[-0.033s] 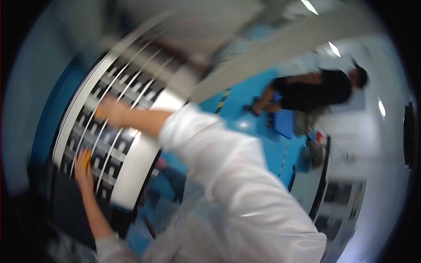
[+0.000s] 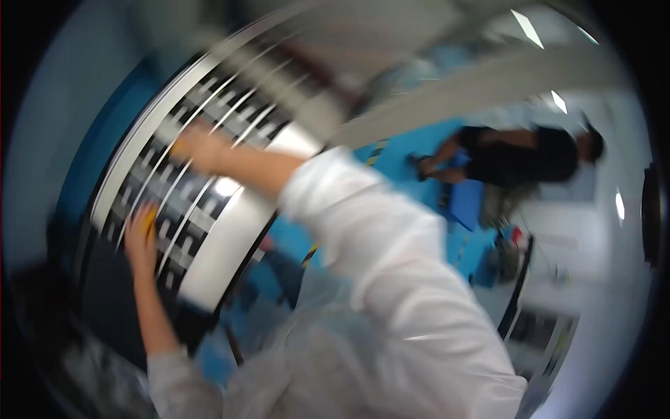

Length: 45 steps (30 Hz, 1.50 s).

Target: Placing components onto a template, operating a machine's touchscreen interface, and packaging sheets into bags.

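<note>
A long panel (image 2: 229, 260) with broad white borders slants across the left of the view. Between thin white rails it carries rows of small black, grey and white blocks (image 2: 183, 187). Over its upper rows my right hand (image 2: 202, 148) reaches in, smeared by motion, an orange-yellow patch at its thumb side. My left hand (image 2: 142, 241) is at the lower rows, fingers pointing up along the panel. An orange-yellow patch (image 2: 150, 221) shows on its thumb side too. Whether these patches are held or worn, I cannot make out. Both hands' grips are blurred.
A person in black (image 2: 530, 153) stands on the blue floor (image 2: 401, 143) at the upper right, by a blue box (image 2: 462, 204). A pale beam (image 2: 447, 94) crosses above. Dark covering (image 2: 112, 304) lies below the panel's left end. The view is strongly tilted.
The whole view has shifted: panel, hands and the person in black appear farther right, the panel and hands also higher. Against the panel, both hands stay in about the same places.
</note>
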{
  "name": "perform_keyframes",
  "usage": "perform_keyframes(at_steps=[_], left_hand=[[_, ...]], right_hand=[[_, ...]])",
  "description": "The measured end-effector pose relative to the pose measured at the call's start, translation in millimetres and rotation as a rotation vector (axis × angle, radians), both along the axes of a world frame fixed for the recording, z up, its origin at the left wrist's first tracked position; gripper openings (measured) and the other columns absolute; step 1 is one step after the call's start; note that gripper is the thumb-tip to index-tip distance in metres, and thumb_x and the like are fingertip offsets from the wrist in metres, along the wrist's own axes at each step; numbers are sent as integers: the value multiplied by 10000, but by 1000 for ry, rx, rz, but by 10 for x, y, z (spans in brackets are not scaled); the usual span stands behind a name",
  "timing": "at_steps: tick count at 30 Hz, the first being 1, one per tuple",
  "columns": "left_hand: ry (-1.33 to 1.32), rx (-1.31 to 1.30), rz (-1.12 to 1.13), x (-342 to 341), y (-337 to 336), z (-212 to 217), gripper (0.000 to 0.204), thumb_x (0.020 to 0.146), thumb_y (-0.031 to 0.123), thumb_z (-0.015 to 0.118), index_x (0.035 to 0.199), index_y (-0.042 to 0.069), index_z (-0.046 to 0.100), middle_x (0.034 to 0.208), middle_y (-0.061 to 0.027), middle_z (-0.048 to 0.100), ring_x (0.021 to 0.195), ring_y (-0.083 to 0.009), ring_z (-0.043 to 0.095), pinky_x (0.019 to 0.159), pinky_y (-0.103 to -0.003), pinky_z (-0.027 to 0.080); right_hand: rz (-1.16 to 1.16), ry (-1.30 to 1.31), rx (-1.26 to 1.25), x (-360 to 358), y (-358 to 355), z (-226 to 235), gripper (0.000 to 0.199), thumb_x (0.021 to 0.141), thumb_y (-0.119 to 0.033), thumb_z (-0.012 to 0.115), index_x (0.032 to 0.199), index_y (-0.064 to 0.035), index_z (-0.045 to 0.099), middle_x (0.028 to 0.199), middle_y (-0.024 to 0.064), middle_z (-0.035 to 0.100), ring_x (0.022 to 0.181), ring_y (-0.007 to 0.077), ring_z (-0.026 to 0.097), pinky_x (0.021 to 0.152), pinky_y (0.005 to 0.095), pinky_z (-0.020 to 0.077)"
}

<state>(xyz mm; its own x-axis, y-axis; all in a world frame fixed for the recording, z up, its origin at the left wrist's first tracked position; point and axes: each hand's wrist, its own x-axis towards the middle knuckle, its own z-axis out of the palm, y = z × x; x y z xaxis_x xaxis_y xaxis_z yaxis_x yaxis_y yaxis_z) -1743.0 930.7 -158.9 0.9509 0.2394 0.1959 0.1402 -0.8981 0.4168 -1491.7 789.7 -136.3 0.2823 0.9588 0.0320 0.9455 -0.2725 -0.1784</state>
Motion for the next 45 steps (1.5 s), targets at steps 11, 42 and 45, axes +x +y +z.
perform_keyframes(at_steps=[11,42,45], left_hand=[[-68,506,2,767,-907,83,135,744,136,637,855,79,688,921,-44,588,952,-207,555,836,-322,449],[-9,-51,285,-992,-309,63,216,827,-30,567,1029,-42,644,1216,-177,597,1128,-320,581,993,-359,464],[-19,15,295,-962,-350,65,191,833,-10,567,1003,-42,647,1173,-168,610,1088,-317,597,963,-365,482]], right_hand=[[334,-147,-183,15,-436,204,400,900,-66,512,1298,-78,557,1492,19,397,1409,232,301,1164,454,230],[477,-603,-375,-405,311,257,369,908,-154,446,1210,-18,610,1388,88,503,1405,274,307,1168,471,193],[421,-548,-364,-452,407,254,359,937,-198,440,1181,-11,625,1444,90,445,1414,274,288,1169,478,183]])
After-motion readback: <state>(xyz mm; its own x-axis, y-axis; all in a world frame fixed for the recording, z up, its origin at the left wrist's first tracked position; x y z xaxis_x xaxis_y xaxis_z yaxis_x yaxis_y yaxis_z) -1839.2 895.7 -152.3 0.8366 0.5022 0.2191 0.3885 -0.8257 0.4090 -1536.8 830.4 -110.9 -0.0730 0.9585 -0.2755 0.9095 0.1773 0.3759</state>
